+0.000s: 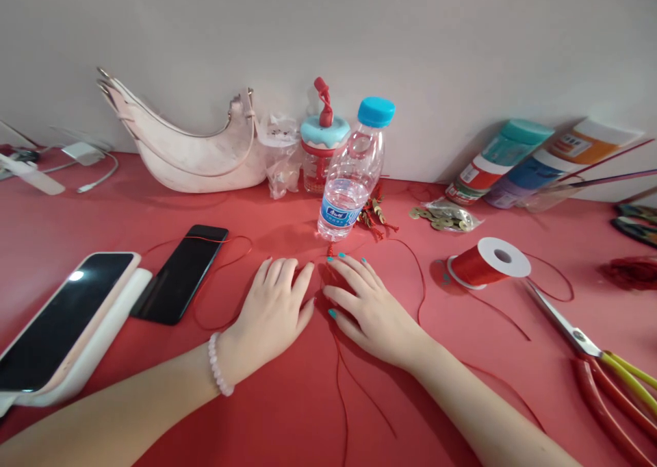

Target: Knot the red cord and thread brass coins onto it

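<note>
Both my hands rest side by side on the red tabletop (287, 412). My left hand (272, 313), with a pink bead bracelet at the wrist, lies palm down with fingers stretched flat. My right hand (367, 309), with teal-painted nails, also lies flat, fingers spread, on thin red cord (339, 378) that trails toward me and off to the right. Nothing is gripped in either hand. A water bottle (354, 172) with a blue cap stands just beyond my fingertips.
A red cord spool (485, 261) and scissors (590, 347) lie to the right, brass coins (444, 217) beyond. Two phones (179, 279) (56, 320) lie left. A pink bag (185, 152), a lidded cup (321, 148) and lying bottles (493, 162) line the wall.
</note>
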`<state>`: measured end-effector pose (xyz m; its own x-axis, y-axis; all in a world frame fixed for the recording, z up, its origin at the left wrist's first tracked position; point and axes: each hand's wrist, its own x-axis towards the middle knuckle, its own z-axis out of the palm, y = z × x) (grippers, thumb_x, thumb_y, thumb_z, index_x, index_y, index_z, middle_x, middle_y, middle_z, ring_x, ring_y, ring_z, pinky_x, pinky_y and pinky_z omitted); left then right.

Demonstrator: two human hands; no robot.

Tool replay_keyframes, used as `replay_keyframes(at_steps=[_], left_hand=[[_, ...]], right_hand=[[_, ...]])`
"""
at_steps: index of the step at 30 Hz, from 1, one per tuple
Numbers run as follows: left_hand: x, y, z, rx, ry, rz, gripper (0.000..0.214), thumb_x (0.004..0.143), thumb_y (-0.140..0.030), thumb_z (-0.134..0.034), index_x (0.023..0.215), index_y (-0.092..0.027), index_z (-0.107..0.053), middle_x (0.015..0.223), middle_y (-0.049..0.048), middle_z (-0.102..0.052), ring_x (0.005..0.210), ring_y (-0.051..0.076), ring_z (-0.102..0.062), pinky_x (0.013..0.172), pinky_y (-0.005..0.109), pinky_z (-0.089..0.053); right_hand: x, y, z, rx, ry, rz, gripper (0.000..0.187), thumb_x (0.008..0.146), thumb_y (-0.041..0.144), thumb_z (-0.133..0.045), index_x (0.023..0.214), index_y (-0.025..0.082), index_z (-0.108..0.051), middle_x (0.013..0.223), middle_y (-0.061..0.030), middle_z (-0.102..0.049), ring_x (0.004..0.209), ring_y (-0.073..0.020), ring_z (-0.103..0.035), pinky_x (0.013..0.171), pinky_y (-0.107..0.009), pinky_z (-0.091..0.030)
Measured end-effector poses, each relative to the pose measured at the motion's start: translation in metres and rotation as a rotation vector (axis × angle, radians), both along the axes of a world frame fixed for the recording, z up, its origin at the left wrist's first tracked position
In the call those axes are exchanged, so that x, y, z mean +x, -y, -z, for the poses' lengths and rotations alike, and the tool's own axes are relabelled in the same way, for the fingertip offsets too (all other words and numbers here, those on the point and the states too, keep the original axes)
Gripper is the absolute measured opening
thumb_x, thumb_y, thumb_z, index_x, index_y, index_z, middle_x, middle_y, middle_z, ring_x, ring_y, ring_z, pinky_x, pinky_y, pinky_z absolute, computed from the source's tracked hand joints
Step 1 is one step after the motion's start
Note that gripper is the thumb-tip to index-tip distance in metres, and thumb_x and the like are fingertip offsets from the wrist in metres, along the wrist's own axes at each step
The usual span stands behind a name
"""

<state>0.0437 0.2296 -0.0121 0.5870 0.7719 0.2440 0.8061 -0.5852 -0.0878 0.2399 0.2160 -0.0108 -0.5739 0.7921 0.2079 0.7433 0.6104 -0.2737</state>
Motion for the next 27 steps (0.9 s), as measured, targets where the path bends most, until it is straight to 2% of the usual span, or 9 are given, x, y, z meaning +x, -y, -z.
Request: replay_keyframes(at_steps=[7, 11, 14, 21, 24, 27], left_hand=[[0.001, 0.002, -0.003, -0.03, -0.109, -0.026, 0.044, 0.081, -0.005, -0.04, 0.125, -0.009, -0.045, 0.092, 0.0109, -0.055, 0.082, 0.024, -0.054, 0.067, 0.036, -0.044], [0.003, 0.004, -0.004, -0.009, -0.17, -0.082, 0.04, 0.08, -0.003, -0.039, 0.118, -0.009, -0.049, 0.087, 0.0093, -0.056, 0.077, 0.022, -0.055, 0.062, 0.034, -0.044], [0.004, 0.007, -0.004, 0.007, -0.219, -0.1, 0.043, 0.077, 0.002, -0.039, 0.118, -0.008, -0.047, 0.084, 0.0082, -0.055, 0.074, 0.022, -0.055, 0.059, 0.033, -0.045], [0.004, 0.013, -0.003, 0.039, -0.276, -0.107, 0.048, 0.075, 0.006, -0.038, 0.12, -0.009, -0.045, 0.084, 0.0077, -0.055, 0.074, 0.021, -0.055, 0.058, 0.03, -0.047], [0.003, 0.021, -0.011, 0.008, -0.33, -0.171, 0.032, 0.075, 0.005, -0.039, 0.098, -0.011, -0.054, 0.077, 0.0069, -0.052, 0.068, 0.022, -0.055, 0.053, 0.03, -0.046], [0.001, 0.029, -0.019, -0.029, -0.386, -0.19, 0.025, 0.071, 0.007, -0.039, 0.076, -0.013, -0.052, 0.069, 0.0057, -0.05, 0.061, 0.022, -0.054, 0.048, 0.03, -0.044]], right_hand=[[0.0, 0.004, -0.009, -0.061, -0.111, -0.244, 0.029, 0.08, 0.018, -0.052, 0.104, 0.025, -0.066, 0.134, -0.0095, -0.042, 0.127, -0.026, -0.032, 0.101, -0.046, -0.032], [-0.007, 0.012, -0.011, -0.135, -0.175, -0.364, 0.025, 0.079, 0.024, -0.053, 0.098, 0.026, -0.069, 0.124, -0.0069, -0.048, 0.112, -0.0226, -0.043, 0.093, -0.041, -0.036], [-0.011, 0.016, -0.01, -0.161, -0.218, -0.421, 0.023, 0.078, 0.026, -0.053, 0.094, 0.024, -0.069, 0.111, -0.0067, -0.054, 0.099, -0.0196, -0.048, 0.086, -0.037, -0.039], [-0.012, 0.013, -0.007, -0.16, -0.281, -0.28, 0.024, 0.078, 0.016, -0.048, 0.094, 0.019, -0.065, 0.098, -0.0068, -0.057, 0.088, -0.0173, -0.05, 0.081, -0.034, -0.04], [-0.013, 0.013, -0.007, -0.16, -0.277, -0.238, 0.024, 0.079, 0.014, -0.047, 0.094, 0.019, -0.064, 0.094, -0.0063, -0.058, 0.087, -0.0171, -0.05, 0.079, -0.033, -0.04], [-0.014, 0.013, -0.007, -0.165, -0.287, -0.231, 0.025, 0.078, 0.012, -0.047, 0.096, 0.018, -0.063, 0.095, -0.0064, -0.059, 0.086, -0.017, -0.051, 0.079, -0.033, -0.04]])
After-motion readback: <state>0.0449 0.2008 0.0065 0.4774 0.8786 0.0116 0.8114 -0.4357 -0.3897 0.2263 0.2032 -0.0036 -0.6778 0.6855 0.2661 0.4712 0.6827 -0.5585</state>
